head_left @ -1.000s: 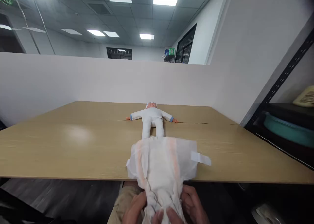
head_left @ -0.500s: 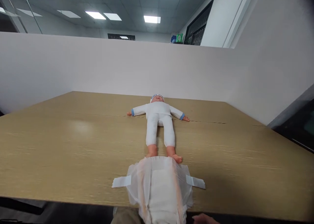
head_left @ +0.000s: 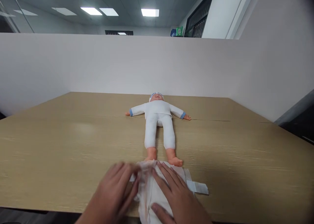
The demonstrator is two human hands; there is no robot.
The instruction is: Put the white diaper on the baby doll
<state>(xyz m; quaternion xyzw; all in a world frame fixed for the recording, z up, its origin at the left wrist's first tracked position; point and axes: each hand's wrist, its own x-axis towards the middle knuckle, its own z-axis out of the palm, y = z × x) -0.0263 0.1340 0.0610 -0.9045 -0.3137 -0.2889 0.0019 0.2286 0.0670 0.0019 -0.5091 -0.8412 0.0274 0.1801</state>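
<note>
An unfolded white diaper [head_left: 156, 196] lies at the near edge of the table, just below the feet of a baby doll [head_left: 160, 129]. With its fingertips, my left hand [head_left: 116, 184] pinches the diaper's left side edge; that hand is a little blurred. My right hand [head_left: 175, 194] rests flat on the diaper's padded middle, fingers spread. One fastening tape [head_left: 198, 187] sticks out to the right, while the left one is mostly hidden behind my left hand. The doll is on its back in white clothes with blue cuffs, arms stretched out.
The wooden table [head_left: 61, 152] has a seam running across it behind the doll's legs. A pale partition wall [head_left: 117, 63] borders its far side. A dark screen-like object [head_left: 299, 119] stands at the right edge.
Both hands have come up over the diaper. The left has taken hold of its left edge, drawing that side inward, and the right has been laid on its middle. The doll stays put.
</note>
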